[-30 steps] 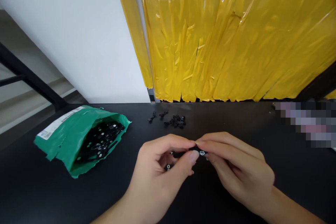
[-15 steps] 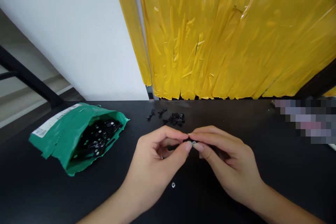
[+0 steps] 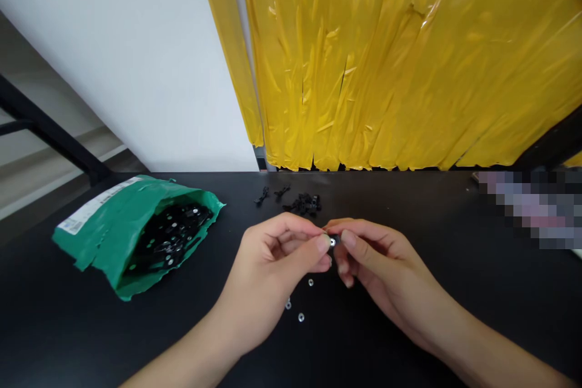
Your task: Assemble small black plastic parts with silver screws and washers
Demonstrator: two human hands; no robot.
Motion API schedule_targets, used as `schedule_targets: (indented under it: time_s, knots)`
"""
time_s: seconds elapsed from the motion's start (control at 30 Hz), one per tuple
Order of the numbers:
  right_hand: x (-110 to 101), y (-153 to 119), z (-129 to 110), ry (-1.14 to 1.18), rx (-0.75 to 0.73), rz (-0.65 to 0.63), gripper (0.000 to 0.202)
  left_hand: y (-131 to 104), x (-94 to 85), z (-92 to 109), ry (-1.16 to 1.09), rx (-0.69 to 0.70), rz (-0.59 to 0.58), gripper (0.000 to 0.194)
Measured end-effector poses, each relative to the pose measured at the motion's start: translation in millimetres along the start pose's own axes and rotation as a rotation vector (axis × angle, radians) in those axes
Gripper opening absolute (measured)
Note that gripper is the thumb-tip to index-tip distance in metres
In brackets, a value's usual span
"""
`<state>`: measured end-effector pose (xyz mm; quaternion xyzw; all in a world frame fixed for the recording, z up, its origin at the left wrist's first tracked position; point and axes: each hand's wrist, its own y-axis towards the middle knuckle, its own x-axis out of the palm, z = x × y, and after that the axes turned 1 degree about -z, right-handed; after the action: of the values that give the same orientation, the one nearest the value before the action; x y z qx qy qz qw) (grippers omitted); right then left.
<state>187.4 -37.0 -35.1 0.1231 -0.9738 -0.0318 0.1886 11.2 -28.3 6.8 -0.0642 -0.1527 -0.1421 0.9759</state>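
thumb of the right hand (image 3: 388, 273) sits higher, and more loose rings (image 3: 301, 317) show below the fingertips than half a second ago.
it and the left hand (image 3: 268, 276) pinch the black part (image 3: 337, 238) between their fingertips, thumbs beside its silver ring (image 3: 333, 242); likely light, stiff, maybe slick, it seems best held by its edges, clear of that ring.

The rings (image 3: 301, 319) are silvery, the pieces (image 3: 311, 202) black, the bag (image 3: 125, 224) green (its label (image 3: 97, 206) white).
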Motion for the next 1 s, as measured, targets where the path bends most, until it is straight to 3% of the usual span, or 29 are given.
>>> schedule_targets:
  time_s: [0.1,0.23,0.3,0.43,0.5,0.67,1.0]
  knots:
    - [4,-2,-1,-0.081,0.004,0.156,0.025,5,-2.5,-3,-0.020,-0.028,0.076,0.018]
    - [-5,0,-10,-0.488,-0.074,0.304,0.023,12,-9.6,0,0.029,0.035,0.165,0.018]
    - [-12,3,-13,-0.727,-0.132,0.232,0.019,14,-12.9,3,0.045,0.084,0.183,0.018]
    - [-18,8,-6,-1.191,-0.207,-0.131,0.024,16,-17.0,4,0.061,0.106,0.162,0.020]
    - [-15,12,0,-1.360,-0.246,-0.216,0.027,16,-17.9,2,0.079,0.093,0.121,0.023]
    - [-1,28,11,-1.600,-0.315,-0.184,0.026,17,-17.0,1,0.108,0.076,0.040,0.019]
    - [-1,36,17,-1.607,-0.330,-0.149,0.021,10,-7.4,5,0.199,0.072,0.058,0.018]
